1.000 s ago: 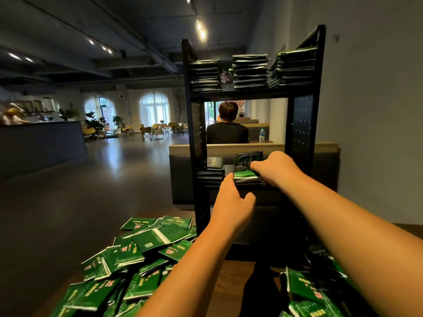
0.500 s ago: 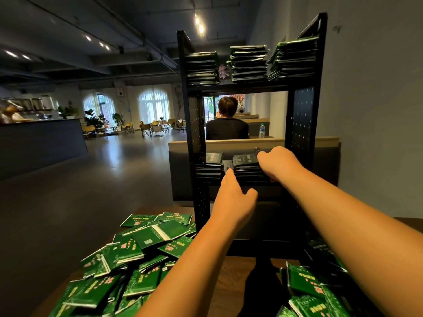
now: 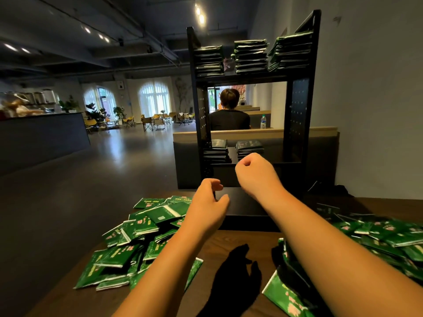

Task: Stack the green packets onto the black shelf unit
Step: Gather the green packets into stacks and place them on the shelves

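Nearest, at 7 and 4 o'clock, heaps of loose green packets (image 3: 128,255) cover the table (image 3: 231,241), so much seems left to do. Between them both hands are empty, the left hand (image 3: 207,203) loosely spread, the right hand (image 3: 254,173) curled to a fist. At 12 o'clock the black shelf unit (image 3: 298,115) holds two short lower stacks (image 3: 249,146) and three tall top stacks (image 3: 250,56).

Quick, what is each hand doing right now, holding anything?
Left hand: open, loosely curled, holding nothing.
Right hand: closed, fingers curled, nothing seen in it.
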Demonstrator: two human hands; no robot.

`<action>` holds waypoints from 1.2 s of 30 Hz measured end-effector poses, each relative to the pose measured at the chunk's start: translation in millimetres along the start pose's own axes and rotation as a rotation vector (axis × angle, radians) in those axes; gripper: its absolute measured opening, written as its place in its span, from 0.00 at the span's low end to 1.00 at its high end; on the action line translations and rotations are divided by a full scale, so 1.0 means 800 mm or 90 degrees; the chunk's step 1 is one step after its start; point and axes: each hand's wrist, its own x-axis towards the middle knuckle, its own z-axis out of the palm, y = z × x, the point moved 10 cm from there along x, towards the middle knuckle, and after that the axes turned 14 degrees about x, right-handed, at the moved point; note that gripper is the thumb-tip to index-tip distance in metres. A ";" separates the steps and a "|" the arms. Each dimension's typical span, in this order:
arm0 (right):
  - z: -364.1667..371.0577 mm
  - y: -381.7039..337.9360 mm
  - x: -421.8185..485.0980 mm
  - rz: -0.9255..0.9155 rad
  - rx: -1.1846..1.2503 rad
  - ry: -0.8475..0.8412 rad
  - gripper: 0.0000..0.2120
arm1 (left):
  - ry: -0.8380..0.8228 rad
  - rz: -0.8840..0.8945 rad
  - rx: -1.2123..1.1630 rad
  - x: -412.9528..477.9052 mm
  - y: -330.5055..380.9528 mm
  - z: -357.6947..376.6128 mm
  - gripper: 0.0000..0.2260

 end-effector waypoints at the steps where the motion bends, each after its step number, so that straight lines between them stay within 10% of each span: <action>1: 0.011 0.002 -0.011 -0.004 0.004 -0.022 0.07 | -0.019 -0.001 0.006 -0.007 -0.008 -0.002 0.16; 10: 0.119 0.050 -0.082 0.052 -0.008 -0.164 0.11 | -0.039 -0.034 0.128 -0.070 -0.124 -0.043 0.08; 18: 0.201 0.121 -0.131 0.132 -0.073 -0.215 0.10 | -0.154 -0.018 0.353 -0.124 -0.233 -0.038 0.43; 29: 0.236 0.159 -0.163 0.129 -0.103 -0.248 0.12 | -0.104 -0.003 0.413 -0.143 -0.252 0.000 0.53; 36: 0.217 0.175 -0.156 0.150 0.020 -0.192 0.11 | 0.002 -0.064 0.490 -0.130 -0.233 0.006 0.39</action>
